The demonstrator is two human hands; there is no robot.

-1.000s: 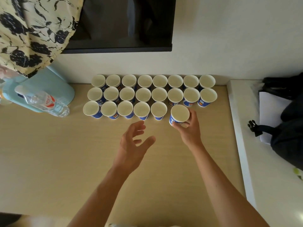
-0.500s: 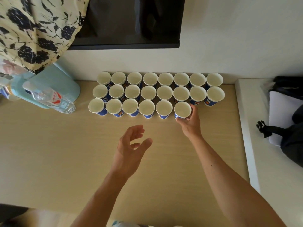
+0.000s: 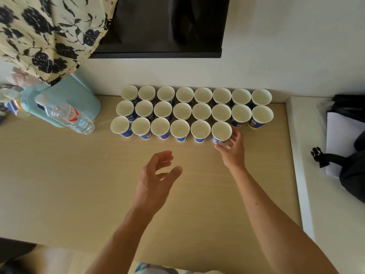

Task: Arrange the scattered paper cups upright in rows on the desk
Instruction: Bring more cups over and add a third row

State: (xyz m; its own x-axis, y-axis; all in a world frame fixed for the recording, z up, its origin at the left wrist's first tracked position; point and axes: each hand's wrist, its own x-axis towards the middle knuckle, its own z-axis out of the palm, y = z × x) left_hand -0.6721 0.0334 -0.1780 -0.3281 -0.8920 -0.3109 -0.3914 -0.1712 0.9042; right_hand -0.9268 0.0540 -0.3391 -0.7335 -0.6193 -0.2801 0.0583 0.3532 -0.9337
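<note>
wooden desk (image 3: 59,184) | paper cups (image 3: 201,112) upright, three rows at back | water bottle (image 3: 69,117) at left

Single view: a wide-angle camera worn on the head, facing forward and steeply down onto the desk (image 3: 59,184). Both forearms enter from the lower frame edge. The left hand (image 3: 156,180) lies near frame centre, and the right hand (image 3: 232,149) lies up and right of it, at the end cup (image 3: 221,132) of the nearest row. Range is close — the desk fills the middle and lower frame. The wall (image 3: 286,56) and a dark screen (image 3: 158,22) occupy the upper band.
</note>
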